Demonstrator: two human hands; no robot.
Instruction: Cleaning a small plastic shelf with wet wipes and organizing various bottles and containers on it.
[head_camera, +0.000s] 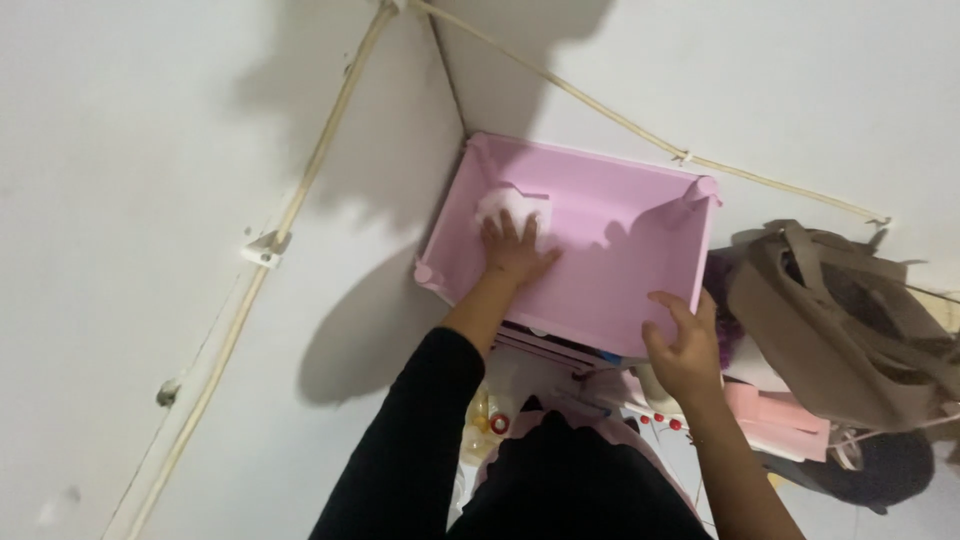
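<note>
Much of the lower scene is being blocked by the person's own black clothing, so the small items under the pink tray (600, 270) (yellowish bottles and something red among them) are showing only in scraps and cannot be told apart; the shelves beneath the tray are peeking out only as thin pink edges. The tray is sitting in the corner where two white walls are meeting, its long axis running from lower left toward upper right, its open side facing the camera, a short corner post standing up at its far right. The left hand (515, 248) is lying flat inside the tray with fingers spread, pressing on a white cloth (505, 205) whose shape is mostly washed out by glare. The right hand (685, 345) is curling loosely around the tray's near right rim, thumb on the inside; how firmly it is gripping cannot be told. A beige bag (840, 320) is hanging just beside the tray on the right, partly cut off by the frame, and a pale cable (290, 215) is running along the wall
</note>
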